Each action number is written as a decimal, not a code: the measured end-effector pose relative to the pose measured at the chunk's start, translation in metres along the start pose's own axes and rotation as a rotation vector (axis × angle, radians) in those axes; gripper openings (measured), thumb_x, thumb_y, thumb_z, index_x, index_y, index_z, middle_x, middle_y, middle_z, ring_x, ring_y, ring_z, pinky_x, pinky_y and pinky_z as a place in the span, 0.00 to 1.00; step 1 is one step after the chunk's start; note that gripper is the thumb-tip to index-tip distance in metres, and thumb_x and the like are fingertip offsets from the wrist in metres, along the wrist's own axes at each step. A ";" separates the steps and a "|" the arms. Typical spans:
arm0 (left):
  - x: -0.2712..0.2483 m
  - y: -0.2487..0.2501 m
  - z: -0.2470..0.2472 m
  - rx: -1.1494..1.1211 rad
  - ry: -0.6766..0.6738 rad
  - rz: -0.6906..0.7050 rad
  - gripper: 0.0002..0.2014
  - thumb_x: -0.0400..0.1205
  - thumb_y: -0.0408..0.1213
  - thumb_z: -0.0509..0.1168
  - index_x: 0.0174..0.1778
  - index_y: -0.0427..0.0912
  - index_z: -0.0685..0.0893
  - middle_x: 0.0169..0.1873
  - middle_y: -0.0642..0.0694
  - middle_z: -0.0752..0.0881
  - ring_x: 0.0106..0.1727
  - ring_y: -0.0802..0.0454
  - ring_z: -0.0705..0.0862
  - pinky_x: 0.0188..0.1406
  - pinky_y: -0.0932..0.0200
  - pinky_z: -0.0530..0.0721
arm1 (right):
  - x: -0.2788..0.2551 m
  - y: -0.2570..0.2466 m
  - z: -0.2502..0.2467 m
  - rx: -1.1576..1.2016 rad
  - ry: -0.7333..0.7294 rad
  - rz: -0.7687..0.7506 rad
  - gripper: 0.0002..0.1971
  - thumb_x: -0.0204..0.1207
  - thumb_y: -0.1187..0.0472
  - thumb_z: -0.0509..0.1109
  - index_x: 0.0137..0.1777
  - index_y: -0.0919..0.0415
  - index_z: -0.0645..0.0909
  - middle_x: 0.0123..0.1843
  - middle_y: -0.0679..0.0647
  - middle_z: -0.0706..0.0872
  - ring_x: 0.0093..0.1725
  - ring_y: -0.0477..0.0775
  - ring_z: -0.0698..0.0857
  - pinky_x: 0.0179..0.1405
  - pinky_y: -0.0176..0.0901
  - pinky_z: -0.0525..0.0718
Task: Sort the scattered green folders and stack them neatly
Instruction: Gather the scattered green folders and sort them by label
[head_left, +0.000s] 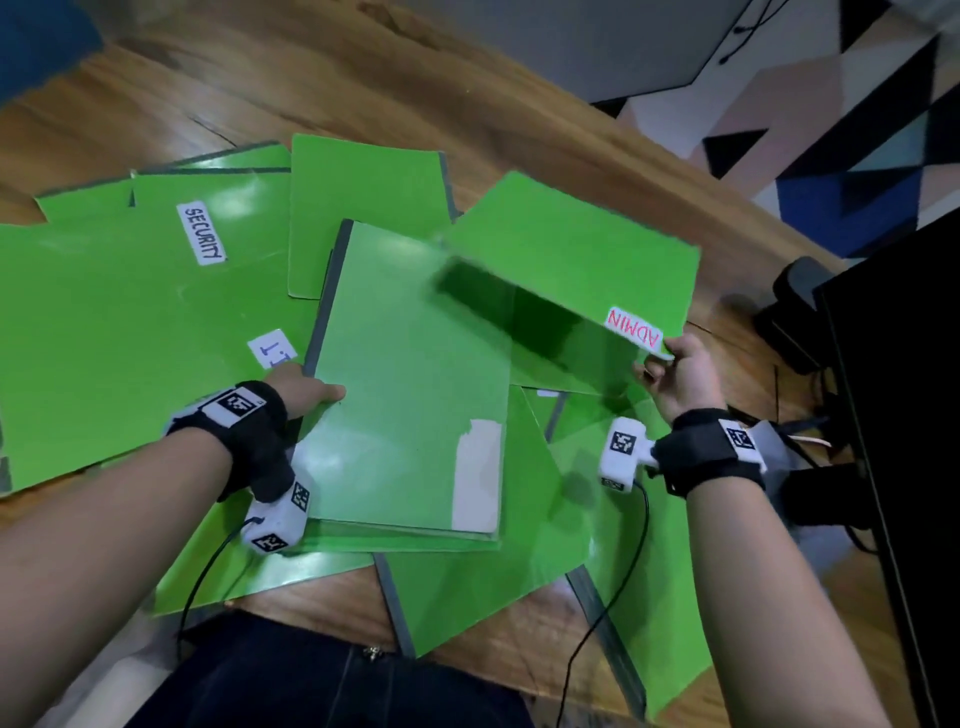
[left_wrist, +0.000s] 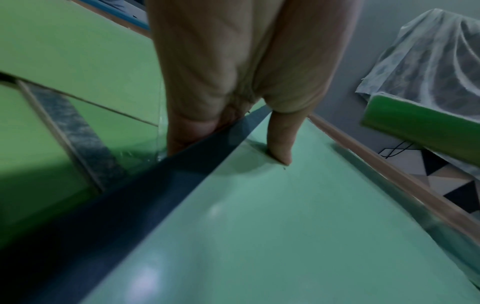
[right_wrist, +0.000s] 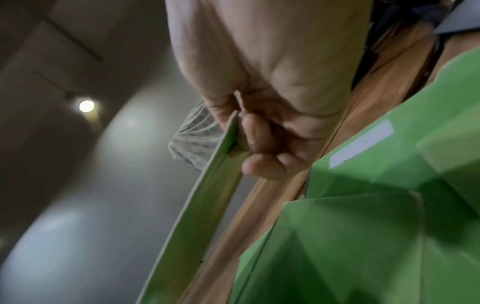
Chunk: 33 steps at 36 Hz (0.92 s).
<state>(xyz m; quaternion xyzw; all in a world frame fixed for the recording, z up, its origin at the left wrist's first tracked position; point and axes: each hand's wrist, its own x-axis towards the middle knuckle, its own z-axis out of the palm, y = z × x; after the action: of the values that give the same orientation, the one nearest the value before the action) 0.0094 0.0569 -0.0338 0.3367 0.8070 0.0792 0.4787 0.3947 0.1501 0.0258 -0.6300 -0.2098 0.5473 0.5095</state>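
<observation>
Several green folders lie scattered and overlapping on a wooden table (head_left: 395, 93). My left hand (head_left: 304, 389) grips the grey-spined edge of a folder stack (head_left: 410, 374) at centre, thumb (left_wrist: 280, 142) on top and the other fingers underneath. My right hand (head_left: 675, 371) pinches the near corner of the ADMIN folder (head_left: 576, 260) and holds it lifted and tilted above the pile; the right wrist view shows its thin edge (right_wrist: 207, 195) between thumb and fingers. A SECURITY folder (head_left: 156, 291) lies flat at left, with one labelled "I.T" (head_left: 272, 347) beside my left wrist.
More green folders (head_left: 519, 561) reach the table's near edge by my lap. A black monitor or panel (head_left: 898, 415) stands at right with dark objects and cables behind it. A patterned carpet (head_left: 857, 135) lies beyond the table's far edge.
</observation>
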 end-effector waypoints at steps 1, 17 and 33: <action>0.000 0.000 0.000 -0.001 0.000 0.002 0.29 0.80 0.45 0.69 0.69 0.29 0.70 0.51 0.36 0.77 0.50 0.40 0.77 0.58 0.47 0.79 | 0.002 0.002 -0.004 -0.044 0.027 0.000 0.11 0.81 0.67 0.51 0.37 0.63 0.69 0.22 0.52 0.78 0.13 0.43 0.66 0.23 0.35 0.79; 0.008 -0.003 -0.001 -0.023 -0.038 -0.017 0.30 0.79 0.46 0.69 0.70 0.31 0.71 0.56 0.35 0.80 0.55 0.38 0.80 0.59 0.47 0.79 | -0.007 0.077 0.037 -0.085 0.088 0.429 0.08 0.81 0.61 0.66 0.42 0.62 0.72 0.39 0.57 0.76 0.32 0.53 0.79 0.28 0.43 0.83; 0.013 -0.004 0.000 -0.044 -0.020 -0.011 0.29 0.78 0.46 0.70 0.68 0.31 0.71 0.52 0.37 0.78 0.56 0.38 0.80 0.59 0.47 0.79 | 0.025 0.046 0.030 -0.872 0.304 0.223 0.41 0.66 0.37 0.71 0.72 0.65 0.72 0.69 0.61 0.78 0.65 0.61 0.79 0.61 0.48 0.79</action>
<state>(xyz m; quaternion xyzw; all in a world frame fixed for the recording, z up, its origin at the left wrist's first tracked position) 0.0036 0.0617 -0.0453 0.3226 0.8021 0.0910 0.4943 0.3617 0.1645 -0.0226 -0.8767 -0.2741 0.3613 0.1607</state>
